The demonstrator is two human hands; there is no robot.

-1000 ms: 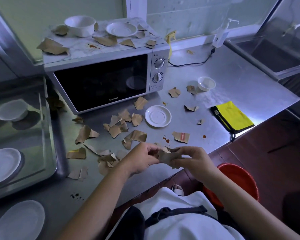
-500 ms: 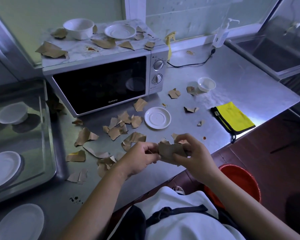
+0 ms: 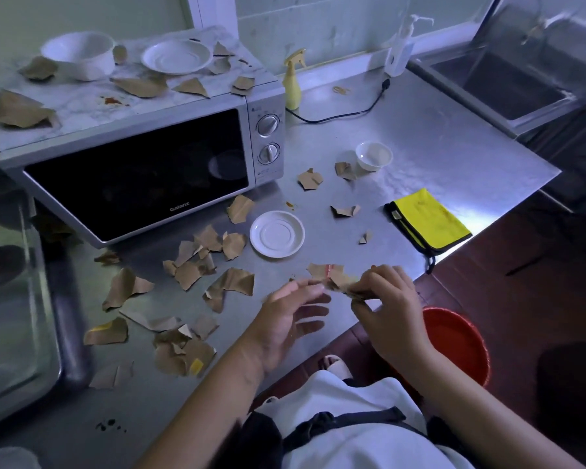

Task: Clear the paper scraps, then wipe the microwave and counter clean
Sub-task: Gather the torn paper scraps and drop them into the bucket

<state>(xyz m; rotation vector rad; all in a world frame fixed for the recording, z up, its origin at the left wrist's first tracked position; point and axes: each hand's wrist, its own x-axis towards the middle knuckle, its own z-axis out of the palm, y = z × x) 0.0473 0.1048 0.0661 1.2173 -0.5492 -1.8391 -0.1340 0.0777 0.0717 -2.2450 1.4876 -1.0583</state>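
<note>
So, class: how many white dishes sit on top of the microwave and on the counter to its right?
4: bowl and saucer atop the microwave; saucer and small cup on the counter. More crockery lies left.

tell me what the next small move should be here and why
Probably drop the bundle of scraps that the right hand pinches into the red bin, which sits just below the counter edge beside that hand. The left hand is open and holds nothing, so it could then gather the loose scraps lying in front of the microwave.
</note>
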